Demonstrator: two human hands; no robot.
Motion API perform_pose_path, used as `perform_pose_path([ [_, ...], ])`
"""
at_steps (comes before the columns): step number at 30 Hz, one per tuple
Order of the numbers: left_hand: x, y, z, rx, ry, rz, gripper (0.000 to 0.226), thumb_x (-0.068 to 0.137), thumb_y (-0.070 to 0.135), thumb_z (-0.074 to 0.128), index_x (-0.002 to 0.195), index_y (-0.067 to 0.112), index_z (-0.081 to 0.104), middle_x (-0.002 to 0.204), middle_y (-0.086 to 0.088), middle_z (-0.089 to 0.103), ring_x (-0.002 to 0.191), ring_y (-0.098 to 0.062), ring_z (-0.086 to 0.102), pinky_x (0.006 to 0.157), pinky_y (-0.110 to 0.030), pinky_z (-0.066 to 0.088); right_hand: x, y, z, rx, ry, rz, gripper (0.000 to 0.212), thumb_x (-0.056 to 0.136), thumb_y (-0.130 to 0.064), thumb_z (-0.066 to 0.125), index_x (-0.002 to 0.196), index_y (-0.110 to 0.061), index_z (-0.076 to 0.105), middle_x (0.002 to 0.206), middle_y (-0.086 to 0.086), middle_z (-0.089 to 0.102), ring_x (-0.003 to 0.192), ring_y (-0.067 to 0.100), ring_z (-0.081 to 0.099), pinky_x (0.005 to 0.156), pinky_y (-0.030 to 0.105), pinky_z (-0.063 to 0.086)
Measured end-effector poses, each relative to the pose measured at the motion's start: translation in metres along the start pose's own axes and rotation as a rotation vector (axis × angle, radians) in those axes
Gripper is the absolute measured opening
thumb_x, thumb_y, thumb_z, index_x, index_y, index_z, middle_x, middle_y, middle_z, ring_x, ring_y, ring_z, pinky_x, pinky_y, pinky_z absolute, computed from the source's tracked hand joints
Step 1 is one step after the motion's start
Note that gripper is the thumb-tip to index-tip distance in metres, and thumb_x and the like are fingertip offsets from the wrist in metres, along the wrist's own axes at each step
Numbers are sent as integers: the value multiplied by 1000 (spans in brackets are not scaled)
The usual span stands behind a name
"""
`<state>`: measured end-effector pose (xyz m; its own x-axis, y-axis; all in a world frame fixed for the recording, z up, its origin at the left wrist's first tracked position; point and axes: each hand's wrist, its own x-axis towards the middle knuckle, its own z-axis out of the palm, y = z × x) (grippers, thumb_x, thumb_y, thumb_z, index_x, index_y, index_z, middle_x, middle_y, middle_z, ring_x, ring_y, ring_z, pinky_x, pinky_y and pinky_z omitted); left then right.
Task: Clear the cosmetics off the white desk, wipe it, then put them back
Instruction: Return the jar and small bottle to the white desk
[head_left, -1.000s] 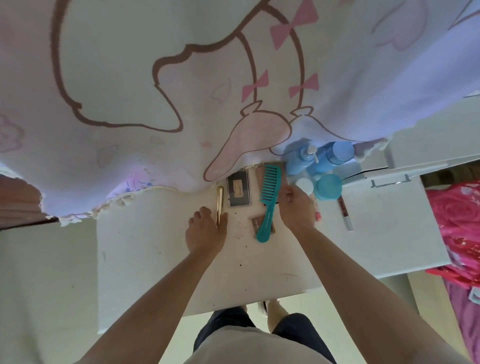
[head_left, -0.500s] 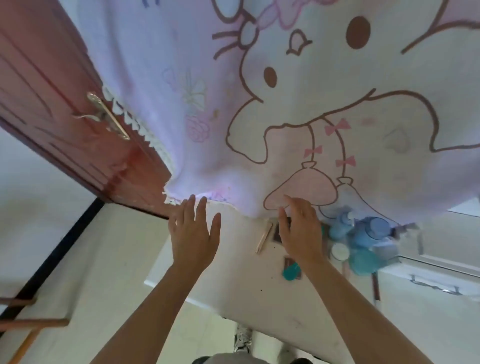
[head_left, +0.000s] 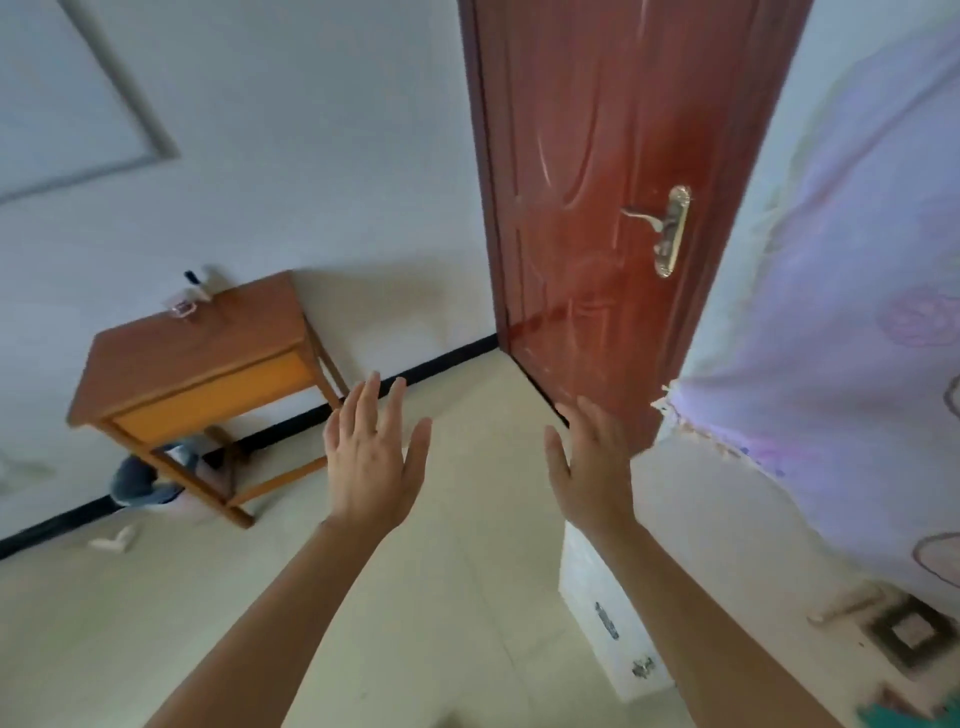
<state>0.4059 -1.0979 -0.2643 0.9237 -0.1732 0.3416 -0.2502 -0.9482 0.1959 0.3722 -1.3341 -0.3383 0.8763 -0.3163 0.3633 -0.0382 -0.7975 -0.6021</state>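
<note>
Orange-brown wood makes up the small side table (head_left: 192, 358) at the far left, square-topped with a paler drawer front and thin legs, standing against the white wall; a few small items sit at its back corner, too blurred to name. Your left hand (head_left: 371, 462) is raised over the pale, smooth floor, fingers spread, holding nothing. Beyond it the glossy red-brown door (head_left: 587, 208) carries a brass lever handle (head_left: 670, 228). Your right hand (head_left: 592, 462) is likewise flat and empty, palm away from you, just off the near left corner of the white desk (head_left: 691, 519). A soft lilac cloth (head_left: 852, 312) with a frayed lace edge hangs over the desk's back edge and hides much of the tabletop. Beneath its hem, at the right edge of view, lie the cosmetics: a slim pale stick (head_left: 847, 603) and a dark square compact (head_left: 906, 631), blurred.
</note>
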Motion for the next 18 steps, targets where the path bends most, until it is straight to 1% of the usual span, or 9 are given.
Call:
perform_pose_path([
  [2, 0, -59, -16, -5, 36, -83, 60, 99, 53, 28, 147, 18, 38, 156, -12, 31, 145, -30, 25, 113, -54, 25, 11, -53, 43, 0, -59, -76, 45, 101, -42, 39, 134, -16, 55, 144, 10, 48, 135, 26, 40, 111, 41, 31],
  [5, 0, -151, -33, 10, 82, -166, 58, 98, 52, 32, 146, 18, 39, 156, -12, 31, 145, -31, 25, 112, -55, 26, 23, -134, 112, -10, -156, -196, 41, 102, -38, 44, 135, -16, 53, 146, 9, 45, 136, 24, 37, 111, 38, 30],
  [7, 4, -208, -43, 33, 79, -213, 59, 98, 53, 30, 147, 19, 37, 157, -12, 29, 145, -31, 24, 113, -55, 25, 31, -184, 153, -20, -212, -266, 41, 102, -38, 44, 136, -16, 51, 146, 9, 45, 137, 24, 36, 110, 37, 31],
  [10, 13, -277, -59, 19, 82, -308, 63, 97, 57, 23, 147, 21, 36, 158, -10, 28, 146, -30, 23, 115, -54, 24, 41, -248, 202, -8, -271, -340, 46, 102, -43, 40, 141, -19, 46, 148, 5, 43, 139, 20, 33, 112, 36, 30],
  [14, 33, -342, -65, 0, 75, -374, 65, 96, 58, 20, 147, 21, 36, 158, -9, 28, 145, -30, 23, 114, -54, 25, 55, -302, 250, 21, -317, -393, 46, 102, -43, 42, 143, -22, 45, 150, 4, 40, 141, 19, 30, 113, 34, 27],
  [18, 68, -386, -51, 1, 51, -410, 70, 95, 62, 15, 149, 22, 31, 159, -7, 25, 147, -28, 19, 117, -53, 21, 82, -328, 298, 30, -323, -383, 46, 101, -42, 42, 142, -19, 46, 148, 6, 42, 139, 19, 32, 112, 32, 26],
])
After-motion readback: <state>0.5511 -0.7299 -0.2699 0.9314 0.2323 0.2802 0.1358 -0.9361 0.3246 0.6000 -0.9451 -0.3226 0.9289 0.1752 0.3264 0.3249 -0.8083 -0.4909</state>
